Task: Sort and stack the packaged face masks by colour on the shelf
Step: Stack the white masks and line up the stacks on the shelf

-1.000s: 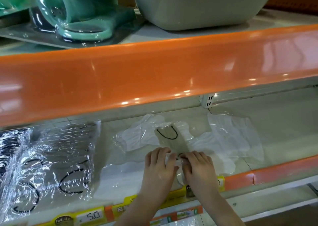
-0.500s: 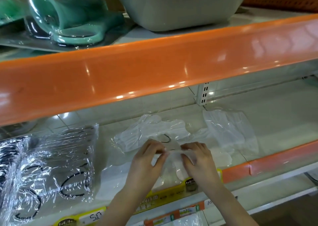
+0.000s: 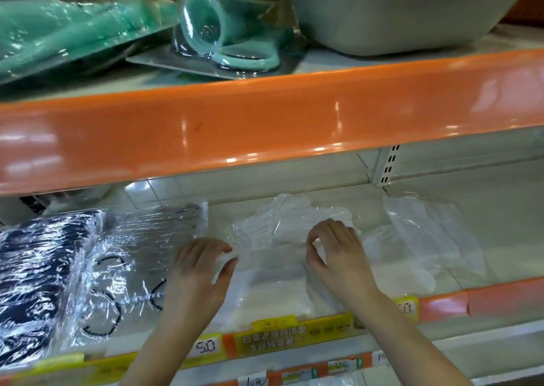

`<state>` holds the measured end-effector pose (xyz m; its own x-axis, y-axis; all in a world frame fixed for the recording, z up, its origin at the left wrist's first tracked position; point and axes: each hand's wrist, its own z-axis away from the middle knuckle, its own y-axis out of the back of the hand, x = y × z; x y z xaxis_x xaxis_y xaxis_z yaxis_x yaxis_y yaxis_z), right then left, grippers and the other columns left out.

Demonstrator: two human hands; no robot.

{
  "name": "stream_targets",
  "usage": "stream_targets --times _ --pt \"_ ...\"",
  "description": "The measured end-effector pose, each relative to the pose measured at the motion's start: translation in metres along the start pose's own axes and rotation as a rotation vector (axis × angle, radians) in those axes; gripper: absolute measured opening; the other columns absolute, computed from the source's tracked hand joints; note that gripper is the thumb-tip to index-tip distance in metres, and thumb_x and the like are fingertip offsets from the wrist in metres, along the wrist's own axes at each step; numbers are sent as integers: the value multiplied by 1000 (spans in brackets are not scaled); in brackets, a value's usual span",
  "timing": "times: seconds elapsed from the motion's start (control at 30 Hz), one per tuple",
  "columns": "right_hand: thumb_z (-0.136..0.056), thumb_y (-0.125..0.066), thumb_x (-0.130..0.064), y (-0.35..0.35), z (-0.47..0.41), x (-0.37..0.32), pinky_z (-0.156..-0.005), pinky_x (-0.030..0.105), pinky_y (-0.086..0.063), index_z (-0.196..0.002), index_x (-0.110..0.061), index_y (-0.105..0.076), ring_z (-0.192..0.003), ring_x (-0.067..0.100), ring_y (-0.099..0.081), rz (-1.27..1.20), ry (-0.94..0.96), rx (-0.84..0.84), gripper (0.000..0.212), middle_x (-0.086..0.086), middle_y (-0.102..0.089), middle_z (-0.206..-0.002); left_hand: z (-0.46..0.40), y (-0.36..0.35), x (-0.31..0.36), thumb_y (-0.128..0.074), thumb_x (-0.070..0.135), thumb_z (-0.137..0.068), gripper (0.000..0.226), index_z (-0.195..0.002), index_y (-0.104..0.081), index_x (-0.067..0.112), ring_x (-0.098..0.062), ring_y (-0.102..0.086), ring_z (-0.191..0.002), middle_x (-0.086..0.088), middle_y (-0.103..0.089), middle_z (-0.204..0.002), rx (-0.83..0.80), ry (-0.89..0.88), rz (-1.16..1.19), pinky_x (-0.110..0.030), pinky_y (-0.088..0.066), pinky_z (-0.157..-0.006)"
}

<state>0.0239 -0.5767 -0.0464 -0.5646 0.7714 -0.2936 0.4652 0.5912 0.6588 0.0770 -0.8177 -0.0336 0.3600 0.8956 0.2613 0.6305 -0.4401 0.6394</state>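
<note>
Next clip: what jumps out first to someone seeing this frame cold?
The glossy orange shelf edge across the middle, with teal packaged goods above it. Below, the left hand and right hand work a white mask packet at centre, with dark mask packs at far left.

Price tag (image 3: 206, 348) — "5.0"; yellow label blurred.

Two bare forearms enter from six o'clock, left hand (image 3: 197, 271) and right hand (image 3: 335, 253) uncovered, with no sleeves, gloves, rings or watch visible.
</note>
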Motion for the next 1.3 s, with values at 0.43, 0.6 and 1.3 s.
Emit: stream_targets --times 0.43,0.6,1.3 --pt "-85 -55 -15 -26 -21 -104 -66 29 -35 -80 -12 -58 -69 21 -51 28 292 23 6 1 -57 -79 17 43 -31 -63 27 -84 46 -127 -53 13 -31 -52 -116 -12 -60 -126 43 -39 -324 -46 -39 -91" --pt "-89 -52 -16 -36 -25 -140 -70 32 -40 -85 -14 -56 -73 22 -54 -38 381 8 6 1 -60 -83 23 69 -55 -66 8 -83 7 -88 -70 11 -27 -65 -95 -4 -69 -98 90 -126 -396 -45 -42 -93" --pt "-72 -75 -16 -115 38 -179 -73 26 -45 -96 -27 -68 -88 12 -58 -60 224 -373 27 -12 -61 -96 116 86 -136 -53 0 -69 23 -85 -52 16 -26 -57 -79 -4 -62 -96 -179 11 -346 -33 -36 -66"
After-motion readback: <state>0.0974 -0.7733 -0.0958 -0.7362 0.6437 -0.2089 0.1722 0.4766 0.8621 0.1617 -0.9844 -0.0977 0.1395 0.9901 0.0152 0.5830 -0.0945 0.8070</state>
